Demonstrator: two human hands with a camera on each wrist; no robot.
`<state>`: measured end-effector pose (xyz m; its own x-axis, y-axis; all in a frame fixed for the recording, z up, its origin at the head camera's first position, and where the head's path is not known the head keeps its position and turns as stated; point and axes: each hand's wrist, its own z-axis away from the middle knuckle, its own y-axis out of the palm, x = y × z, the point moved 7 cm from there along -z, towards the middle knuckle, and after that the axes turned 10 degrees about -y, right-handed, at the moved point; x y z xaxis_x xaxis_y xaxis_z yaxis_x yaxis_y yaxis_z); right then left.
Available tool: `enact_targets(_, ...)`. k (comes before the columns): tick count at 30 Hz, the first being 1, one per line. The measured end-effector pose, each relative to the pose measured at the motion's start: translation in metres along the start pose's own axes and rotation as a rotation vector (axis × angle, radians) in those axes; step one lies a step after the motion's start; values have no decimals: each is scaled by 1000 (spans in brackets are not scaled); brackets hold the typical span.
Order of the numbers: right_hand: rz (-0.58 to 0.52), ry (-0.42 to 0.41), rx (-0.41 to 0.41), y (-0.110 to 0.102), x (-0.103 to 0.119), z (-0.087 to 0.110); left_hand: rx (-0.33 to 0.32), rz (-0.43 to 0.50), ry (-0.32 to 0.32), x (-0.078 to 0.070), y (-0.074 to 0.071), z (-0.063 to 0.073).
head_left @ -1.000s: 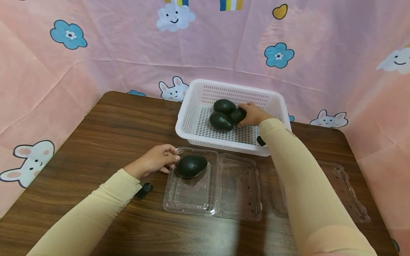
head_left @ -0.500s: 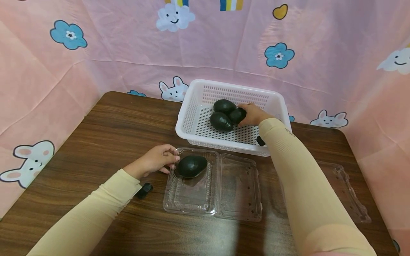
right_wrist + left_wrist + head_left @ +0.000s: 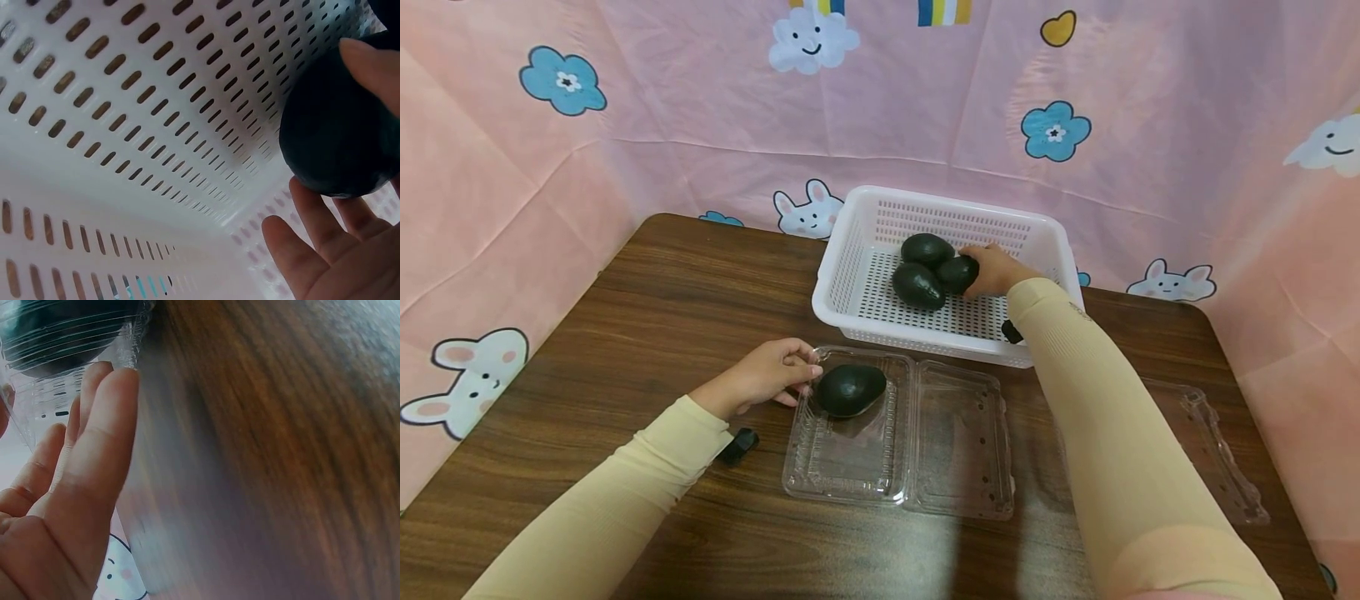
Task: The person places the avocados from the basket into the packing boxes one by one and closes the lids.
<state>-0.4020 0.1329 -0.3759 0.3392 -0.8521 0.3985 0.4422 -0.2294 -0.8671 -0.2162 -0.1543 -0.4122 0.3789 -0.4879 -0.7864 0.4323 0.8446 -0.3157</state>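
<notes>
Inside the white basket, my right hand (image 3: 992, 270) grips a dark green avocado (image 3: 958, 274). In the right wrist view the thumb lies on one side of this avocado (image 3: 340, 125) and the fingers on the other. Two more avocados, a front one (image 3: 918, 286) and a back one (image 3: 927, 248), sit against it on the basket floor. My left hand (image 3: 775, 372) holds the left edge of an open clear plastic clamshell (image 3: 850, 467), thumb at the rim. Another avocado (image 3: 851, 390) lies in the upper part of its left half; the clamshell's wall (image 3: 134, 337) shows close to my fingertips in the left wrist view.
The white perforated basket (image 3: 925, 333) stands at the back of the brown wooden table (image 3: 700, 292). A second clear plastic container (image 3: 1198, 442) lies at the right, partly hidden by my right sleeve. Pink printed cloth (image 3: 910, 108) hangs around the table.
</notes>
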Motion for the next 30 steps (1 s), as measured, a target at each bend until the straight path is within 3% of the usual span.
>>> enact_targets(5,-13,26,-6,1,-3,-1,3,1,-2,0,0,0)
enact_targets(30,-60,-11,-7,-1,-7,1,0,-2,-4,-1,0,0)
